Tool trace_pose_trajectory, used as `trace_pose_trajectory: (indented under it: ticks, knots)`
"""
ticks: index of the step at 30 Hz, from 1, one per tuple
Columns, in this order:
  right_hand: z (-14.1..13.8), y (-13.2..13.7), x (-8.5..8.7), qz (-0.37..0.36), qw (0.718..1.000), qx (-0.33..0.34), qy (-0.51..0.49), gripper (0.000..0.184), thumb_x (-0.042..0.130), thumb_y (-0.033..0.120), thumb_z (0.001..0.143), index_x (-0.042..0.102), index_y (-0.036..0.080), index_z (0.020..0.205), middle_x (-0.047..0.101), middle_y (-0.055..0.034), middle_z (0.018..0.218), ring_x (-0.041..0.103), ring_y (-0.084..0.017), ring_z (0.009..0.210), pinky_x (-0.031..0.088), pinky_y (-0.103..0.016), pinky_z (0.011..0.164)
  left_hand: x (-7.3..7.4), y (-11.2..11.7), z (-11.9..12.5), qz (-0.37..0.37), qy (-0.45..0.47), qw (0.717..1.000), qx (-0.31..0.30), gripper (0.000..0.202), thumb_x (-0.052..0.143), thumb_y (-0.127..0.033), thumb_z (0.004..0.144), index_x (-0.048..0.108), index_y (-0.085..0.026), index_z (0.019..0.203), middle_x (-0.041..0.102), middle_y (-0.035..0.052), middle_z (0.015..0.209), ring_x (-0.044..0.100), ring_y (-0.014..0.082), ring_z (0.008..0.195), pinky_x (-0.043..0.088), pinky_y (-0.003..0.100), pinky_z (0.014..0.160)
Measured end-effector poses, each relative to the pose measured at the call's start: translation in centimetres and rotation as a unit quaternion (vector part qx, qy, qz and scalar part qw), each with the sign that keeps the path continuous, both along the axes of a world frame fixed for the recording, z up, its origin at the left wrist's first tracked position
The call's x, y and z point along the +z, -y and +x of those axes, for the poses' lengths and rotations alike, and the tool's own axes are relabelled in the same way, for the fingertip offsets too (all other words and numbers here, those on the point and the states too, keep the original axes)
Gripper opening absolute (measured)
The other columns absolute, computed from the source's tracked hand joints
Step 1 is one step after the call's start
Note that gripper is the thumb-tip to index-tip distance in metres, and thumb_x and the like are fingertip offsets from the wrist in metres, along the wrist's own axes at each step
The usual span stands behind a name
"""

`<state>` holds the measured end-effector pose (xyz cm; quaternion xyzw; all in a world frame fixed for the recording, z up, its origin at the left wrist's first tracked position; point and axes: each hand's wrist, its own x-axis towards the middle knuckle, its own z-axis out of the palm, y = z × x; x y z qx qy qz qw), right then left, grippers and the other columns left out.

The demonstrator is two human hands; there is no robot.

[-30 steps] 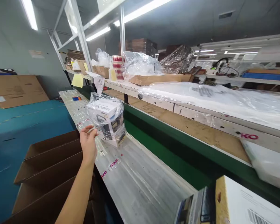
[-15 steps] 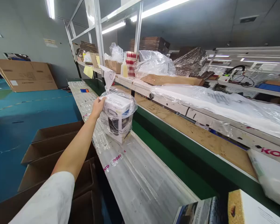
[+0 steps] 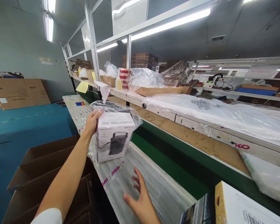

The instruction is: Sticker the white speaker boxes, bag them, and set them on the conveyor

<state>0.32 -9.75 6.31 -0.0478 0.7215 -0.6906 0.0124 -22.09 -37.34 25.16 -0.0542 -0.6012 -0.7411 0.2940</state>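
Note:
A white printed box stands upright on the grey bench top inside a clear plastic bag. Dark lettering and a picture of a black device show on its near face. My left hand grips the bag and the box at the upper left corner, thumb on top. Nearer to me, my right hand hovers over the bench with fingers apart, touching nothing. The loose end of the bag spreads over the top and right side of the box.
Open brown cartons stand left of the narrow bench. A green conveyor belt runs along its right side. More boxes are at the lower right. The shelf behind holds red tape rolls and plastic sheeting.
The bagged box has turned so its printed face is towards me, and it sits a little nearer. My right hand has come into view from below. The camera view has shifted.

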Motion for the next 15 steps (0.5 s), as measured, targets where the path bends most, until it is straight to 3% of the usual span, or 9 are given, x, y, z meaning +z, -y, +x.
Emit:
trace_pose_trajectory:
  ticks: [2,5,7,9,12,15]
  knots:
    - [-4.6,1.6,0.4,-0.008,0.999,-0.030,0.007,0.110,0.084,0.042,0.069,0.029,0.031,0.165,0.040,-0.0111,0.165,0.041,-0.036,0.152,0.036,-0.055,0.126,-0.4,-1.0,1.4,0.011,-0.030,0.999,0.025,0.033,0.078,-0.045,0.061,0.069,-0.018,0.079,0.066,0.0018,0.072,0.061,0.0207,0.069,0.050,0.032,0.067]
    - [-10.2,3.6,2.1,-0.028,0.995,-0.060,-0.077,0.120,0.091,0.043,0.061,0.029,0.034,0.163,0.028,-0.0091,0.171,0.025,-0.040,0.159,0.018,-0.062,0.130,-1.7,-2.6,4.2,0.018,-0.070,0.996,0.057,0.030,0.074,-0.047,0.073,0.071,-0.019,0.085,0.069,0.0026,0.080,0.065,0.0229,0.082,0.052,0.034,0.080]
    - [-12.2,4.4,3.0,-0.044,0.990,-0.052,-0.120,0.117,0.091,0.045,0.062,0.030,0.033,0.162,0.031,-0.0082,0.170,0.025,-0.039,0.159,0.016,-0.061,0.131,-2.4,-3.6,6.0,0.012,-0.089,0.993,0.077,0.027,0.072,-0.046,0.079,0.072,-0.020,0.086,0.070,0.0031,0.085,0.065,0.0224,0.085,0.051,0.034,0.083]
    - [-12.7,4.7,3.5,-0.051,0.988,-0.045,-0.137,0.107,0.086,0.049,0.069,0.033,0.029,0.160,0.038,-0.0111,0.166,0.034,-0.037,0.155,0.022,-0.058,0.131,-2.3,-4.3,7.3,0.005,-0.101,0.990,0.094,0.025,0.071,-0.044,0.083,0.071,-0.019,0.083,0.070,0.0031,0.086,0.064,0.0217,0.083,0.050,0.033,0.083]
    - [-11.6,4.4,4.7,-0.015,0.985,-0.064,-0.160,0.087,0.075,0.052,0.081,0.041,0.021,0.155,0.049,-0.0165,0.153,0.049,-0.035,0.140,0.035,-0.054,0.123,0.4,-4.3,8.0,-0.008,-0.090,0.989,0.117,0.024,0.064,-0.037,0.089,0.068,-0.016,0.078,0.066,0.0030,0.082,0.061,0.0205,0.080,0.049,0.033,0.079]
    - [-9.6,3.6,8.5,0.082,0.964,-0.110,-0.229,0.063,0.066,0.051,0.090,0.057,0.018,0.143,0.061,-0.0130,0.116,0.060,-0.029,0.108,0.051,-0.049,0.102,6.1,-3.2,7.8,-0.085,-0.036,0.985,0.147,0.020,0.049,-0.016,0.097,0.066,-0.010,0.088,0.063,0.0023,0.083,0.060,0.0193,0.083,0.050,0.032,0.084]
